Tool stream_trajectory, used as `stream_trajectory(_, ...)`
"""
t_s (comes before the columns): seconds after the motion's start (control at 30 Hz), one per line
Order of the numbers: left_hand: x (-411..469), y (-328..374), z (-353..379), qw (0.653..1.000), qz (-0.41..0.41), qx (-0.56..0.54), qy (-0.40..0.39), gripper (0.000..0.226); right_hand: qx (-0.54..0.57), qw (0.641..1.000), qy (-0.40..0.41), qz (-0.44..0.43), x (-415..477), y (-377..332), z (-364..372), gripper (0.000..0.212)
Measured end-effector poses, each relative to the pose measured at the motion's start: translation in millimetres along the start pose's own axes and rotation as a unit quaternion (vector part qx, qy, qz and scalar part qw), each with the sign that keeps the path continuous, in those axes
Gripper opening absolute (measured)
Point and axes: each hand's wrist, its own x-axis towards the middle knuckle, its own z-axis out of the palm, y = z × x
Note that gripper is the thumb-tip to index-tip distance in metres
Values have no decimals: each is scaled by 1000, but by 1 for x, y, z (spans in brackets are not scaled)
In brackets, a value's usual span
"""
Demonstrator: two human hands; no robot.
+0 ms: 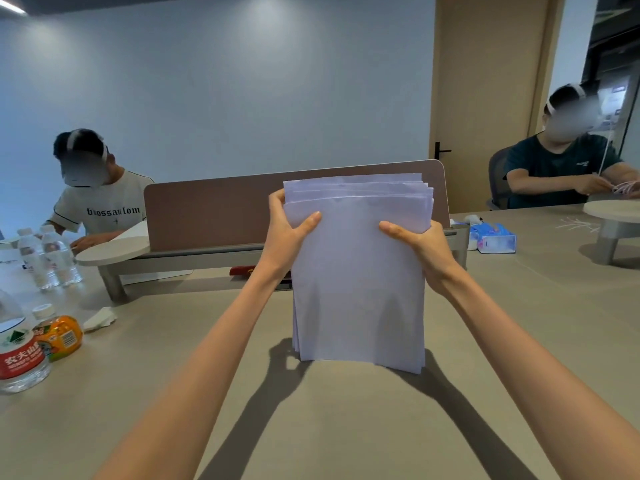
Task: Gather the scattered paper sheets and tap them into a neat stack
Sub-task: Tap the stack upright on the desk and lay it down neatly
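Observation:
A bundle of several white paper sheets stands upright on its lower edge on the beige table. Its top edges are staggered and uneven. My left hand grips the left side of the bundle near the top, thumb on the near face. My right hand grips the right side at about the same height, thumb also across the near face. The lower edges of the sheets sit close together at the table, with a few corners sticking out at the bottom right.
Water bottles and an orange drink bottle stand at the left, with a crumpled tissue nearby. A desk divider runs behind the paper. A tissue pack lies at the right. Two people sit at the far left and right.

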Motion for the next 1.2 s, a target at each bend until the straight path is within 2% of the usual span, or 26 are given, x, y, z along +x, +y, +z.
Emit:
stream_trajectory(0.1,3,-2,-7,989,97,104,31,76,-18,999,13,-26,4,-8,-6,32)
stream_trajectory(0.2,5,-2,-7,970,147,192,7,69,-38,998,3,-53,8,-15,-10,37)
stream_trajectory(0.3,0,-8,-8,969,135,209,2,54,-63,995,2,-78,12,-15,-12,38)
stream_trajectory(0.47,-2,-13,-15,972,127,200,-2,49,-120,983,18,-140,17,-20,-17,59)
stream_trajectory(0.67,-2,-5,-11,970,117,209,-41,56,-263,938,11,-228,17,-33,-13,62)
stream_trajectory(0.77,-3,-4,-6,958,134,247,-61,56,-354,901,-2,-252,18,-32,-17,67)
stream_trajectory(0.83,-4,-6,-3,950,139,271,-63,51,-384,888,-19,-252,19,-27,-21,53)
stream_trajectory(0.9,-4,-6,1,955,148,254,-38,50,-356,900,5,-252,17,-24,-22,43)
stream_trajectory(0.97,-3,-4,4,963,147,225,-7,51,-303,921,41,-240,14,-22,-23,47)
stream_trajectory(1.03,-4,1,5,969,145,198,10,52,-228,954,43,-189,12,-20,-29,54)
stream_trajectory(1.1,-6,3,0,975,139,170,21,49,-144,984,-3,-102,9,-11,-37,51)
stream_trajectory(1.2,-7,5,-14,982,126,133,56,39,-149,987,-60,-7,2,8,-49,36)
